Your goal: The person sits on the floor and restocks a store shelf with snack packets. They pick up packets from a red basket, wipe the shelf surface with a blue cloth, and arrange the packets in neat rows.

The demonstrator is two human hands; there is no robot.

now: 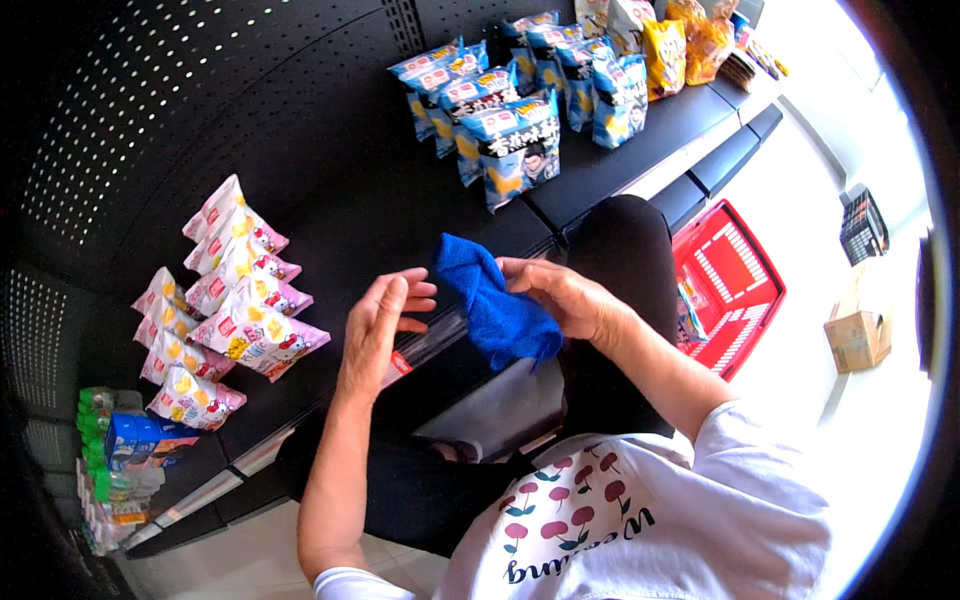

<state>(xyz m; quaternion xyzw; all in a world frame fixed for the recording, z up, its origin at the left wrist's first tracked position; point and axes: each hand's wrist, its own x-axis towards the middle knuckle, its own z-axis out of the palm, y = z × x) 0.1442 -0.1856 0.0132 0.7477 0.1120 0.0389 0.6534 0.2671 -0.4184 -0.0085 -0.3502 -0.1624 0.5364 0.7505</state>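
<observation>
A blue cloth (499, 307), bunched and folded, hangs from my right hand (559, 292), whose thumb and fingers pinch its edge. My left hand (386, 307) is beside the cloth, fingers spread, with a small gap between them and nothing held. Both hands are above the front edge of a black metal shelf (360, 202). Left of my left hand stand pink-and-white snack bags (259, 326) in overlapping rows. Beyond the cloth, several blue snack bags (517, 150) stand upright in rows on the same shelf.
A red plastic basket (739, 277) stands on the floor to the right, a packet inside. Farther right are a cardboard box (859, 326) and a black crate (864, 225). Yellow bags (664, 60) fill the shelf's far end; green-capped bottles (94, 442) and blue boxes (139, 441) stand at its left end.
</observation>
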